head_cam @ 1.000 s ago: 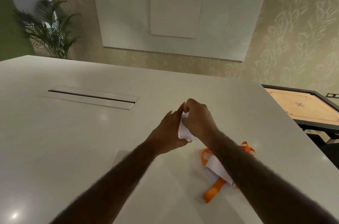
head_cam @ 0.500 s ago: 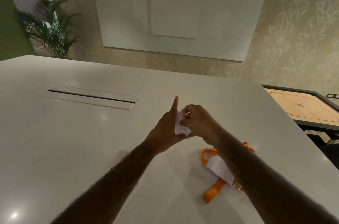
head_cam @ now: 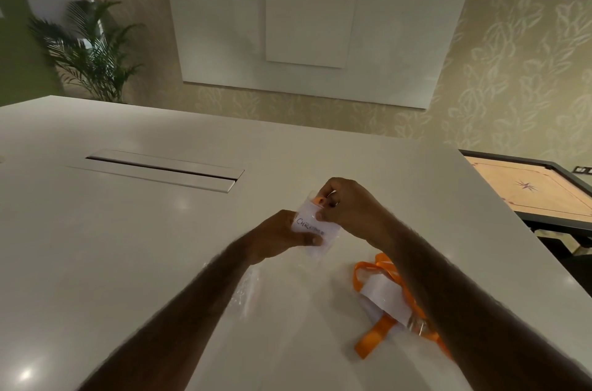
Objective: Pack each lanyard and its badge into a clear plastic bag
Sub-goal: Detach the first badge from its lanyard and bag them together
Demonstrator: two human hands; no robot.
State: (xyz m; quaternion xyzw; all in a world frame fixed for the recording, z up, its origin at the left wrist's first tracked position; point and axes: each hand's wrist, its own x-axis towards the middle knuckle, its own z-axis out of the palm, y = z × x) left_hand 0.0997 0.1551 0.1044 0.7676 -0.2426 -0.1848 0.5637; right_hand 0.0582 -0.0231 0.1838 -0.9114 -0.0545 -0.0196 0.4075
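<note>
Both forearms reach in over the white table (head_cam: 128,262). Left hand (head_cam: 282,237) cups the clear plastic bag (head_cam: 331,235) from 8 o'clock, thumb curled across its lower edge. Right hand (head_cam: 349,208) arches over from 2 o'clock, fingers bunched, pinching the bag's top. The handwritten badge (head_cam: 309,225) sits between them, an orange lanyard tip (head_cam: 320,200) at the right fingertips. A second lanyard (head_cam: 374,333) lies at 5 o'clock.

Okay so the small white name badge (head_cam: 309,225) in its clear plastic bag (head_cam: 321,250) now faces up with the handwriting showing, not bunched up like before. The left hand (head_cam: 278,237) dropped that raised finger and grips it from below, while the right hand (head_cam: 349,208) pinches the top by a bit of orange lanyard strap (head_cam: 320,200).
</note>
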